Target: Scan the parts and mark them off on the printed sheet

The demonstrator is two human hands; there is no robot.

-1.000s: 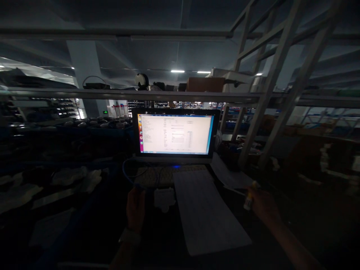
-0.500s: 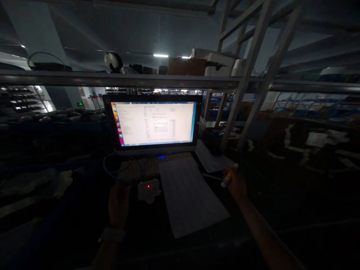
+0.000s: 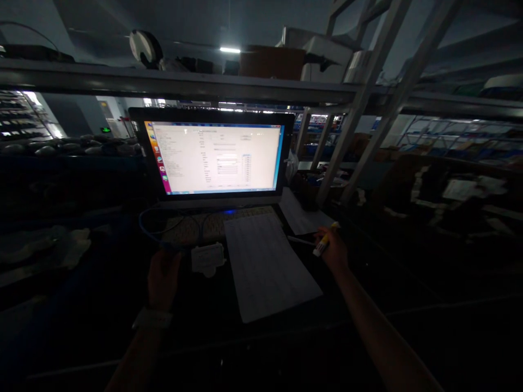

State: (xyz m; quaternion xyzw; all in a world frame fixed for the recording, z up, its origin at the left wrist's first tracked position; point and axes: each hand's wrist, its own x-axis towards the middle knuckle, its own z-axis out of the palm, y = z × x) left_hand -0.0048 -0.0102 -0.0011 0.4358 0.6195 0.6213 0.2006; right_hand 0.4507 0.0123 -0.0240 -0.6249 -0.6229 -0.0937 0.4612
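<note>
The right hand [image 3: 333,253] is closed around a yellow-and-white marker [image 3: 324,245], held just off the right edge of the printed sheet [image 3: 267,264] that lies on the dark bench in front of the monitor [image 3: 214,158]. The left hand [image 3: 162,277] rests curled at the looping blue cable [image 3: 153,234], beside a small white device [image 3: 207,258]; the dimness hides whether it grips the cable. The sheet partly covers the keyboard [image 3: 192,228], so a nudge from either wrist could slide it, or the cable could snag and drag the device. No container shows clearly nearby; shelves behind are too dark to read.
</note>
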